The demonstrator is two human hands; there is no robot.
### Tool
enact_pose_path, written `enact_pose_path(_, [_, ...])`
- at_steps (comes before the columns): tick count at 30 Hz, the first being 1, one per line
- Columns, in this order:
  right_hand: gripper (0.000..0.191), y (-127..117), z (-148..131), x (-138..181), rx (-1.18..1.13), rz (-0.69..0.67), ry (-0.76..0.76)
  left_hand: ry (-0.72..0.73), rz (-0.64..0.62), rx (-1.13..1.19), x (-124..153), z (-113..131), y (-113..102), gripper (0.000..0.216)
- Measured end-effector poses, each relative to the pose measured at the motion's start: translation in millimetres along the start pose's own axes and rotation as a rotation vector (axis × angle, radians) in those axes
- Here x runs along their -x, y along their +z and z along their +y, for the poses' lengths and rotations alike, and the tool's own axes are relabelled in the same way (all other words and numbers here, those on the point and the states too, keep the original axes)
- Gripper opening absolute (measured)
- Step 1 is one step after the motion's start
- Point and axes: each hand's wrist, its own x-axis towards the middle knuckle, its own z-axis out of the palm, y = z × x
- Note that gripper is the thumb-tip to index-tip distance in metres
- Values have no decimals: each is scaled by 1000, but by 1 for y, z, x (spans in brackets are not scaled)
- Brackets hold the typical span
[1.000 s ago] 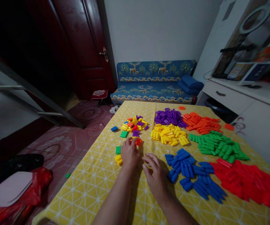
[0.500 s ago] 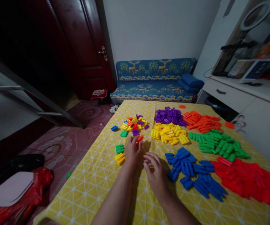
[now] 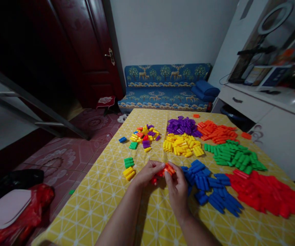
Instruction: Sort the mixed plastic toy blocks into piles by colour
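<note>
Both my hands meet over the near middle of the yellow-clothed table (image 3: 106, 201). My left hand (image 3: 147, 173) and my right hand (image 3: 177, 186) are closed together on a small bunch of orange and red plastic pieces (image 3: 166, 170), held just above the cloth. Left of my hands lie a few yellow pieces (image 3: 128, 173) and a few green pieces (image 3: 128, 162). Right of them spreads a blue pile (image 3: 211, 191). A small mixed-colour pile (image 3: 144, 136) sits farther back.
Sorted piles fill the right half: purple (image 3: 182, 125), yellow (image 3: 182, 146), orange (image 3: 216, 131), green (image 3: 234, 157), red (image 3: 267, 194). A blue sofa (image 3: 166, 89) stands beyond the table, a white cabinet (image 3: 270, 116) at right, a red bag (image 3: 22, 212) on the tiled floor at left.
My left hand picked up the orange and red pieces from near the mixed pile and drew back toward me. My right hand rose to meet it and closed on the same pieces.
</note>
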Motion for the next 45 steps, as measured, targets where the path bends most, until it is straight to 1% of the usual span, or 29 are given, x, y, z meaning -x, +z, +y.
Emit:
enact_pose_path(2, [37, 0, -1, -1, -35, 6, 36, 13, 5, 3, -2, -2, 0, 49])
enact_pose_path(4, [38, -4, -7, -3, -60, 26, 74, 33, 43, 15, -3, -3, 1, 49])
enact_pose_path(6, [40, -13, -17, -8, -65, 56, 91, 48, 98, 66, -5, -3, 2, 49])
enact_pose_path(8, [43, -28, -28, -22, -47, 105, 78, 57, 152, 184, -7, -2, 2, 49])
enact_pose_path(9, [44, -38, -33, -34, -32, 128, 66, 66, 177, 276, -8, -1, 2, 47])
enact_pose_path(11, [46, -61, -35, -67, 17, 156, 60, 88, 220, 512, -11, 1, -1, 41])
enact_pose_path(13, [45, -88, -27, -110, 64, 94, 117, 97, 238, 738, -14, 2, -6, 35])
enact_pose_path(15, [39, -115, -12, -157, 152, 82, 206, 86, 235, 886, -15, 3, -10, 37])
enact_pose_path(16, [36, -128, -3, -178, 217, 101, 240, 83, 231, 929, -15, 3, -12, 40])
enact_pose_path(17, [35, -140, 5, -197, 276, 151, 242, 87, 229, 962, -15, 3, -13, 43])
enact_pose_path(18, [37, -149, 11, -213, 324, 214, 210, 92, 228, 990, -15, 3, -14, 45])
enact_pose_path(20, [46, -156, 20, -230, 379, 316, 123, 102, 222, 1040, -14, 2, -14, 47])
enact_pose_path(21, [51, -153, 21, -231, 387, 346, 71, 109, 220, 1063, -15, 1, -14, 49])
enact_pose_path(22, [56, -146, 20, -227, 383, 356, 20, 120, 218, 1083, -15, 0, -13, 50])
enact_pose_path(24, [59, -120, 15, -204, 346, 301, -76, 147, 207, 1107, -17, -2, -13, 55])
enact_pose_path(25, [56, -103, 11, -186, 311, 241, -114, 162, 195, 1109, -18, -3, -13, 58])
enact_pose_path(27, [41, -65, 1, -145, 247, 25, -137, 185, 164, 1100, -18, -4, -13, 61])
enact_pose_path(29, [31, -30, -9, -103, 259, -163, -128, 205, 130, 1080, -17, -4, -13, 63])
enact_pose_path(31, [28, -3, -16, -69, 324, -287, -154, 215, 95, 1048, -15, -3, -13, 65])
enact_pose_path(33, [33, 13, -20, -47, 411, -342, -170, 221, 62, 1006, -13, -2, -12, 68])
enact_pose_path(35, [36, 20, -20, -38, 499, -345, -163, 224, 34, 964, -11, -2, -11, 71])
enact_pose_path(38, [35, 21, -15, -37, 551, -314, -147, 229, 12, 923, -11, -1, -10, 73])
enact_pose_path(40, [32, 17, -10, -40, 485, -273, -125, 236, 5, 905, -10, 0, -9, 71])
enact_pose_path(43, [30, 12, -2, -44, 272, -171, -16, 237, -6, 862, -9, 3, -4, 68])
enact_pose_path(45, [32, 11, 2, -44, 169, -128, 44, 227, -12, 811, -7, 5, 0, 66])
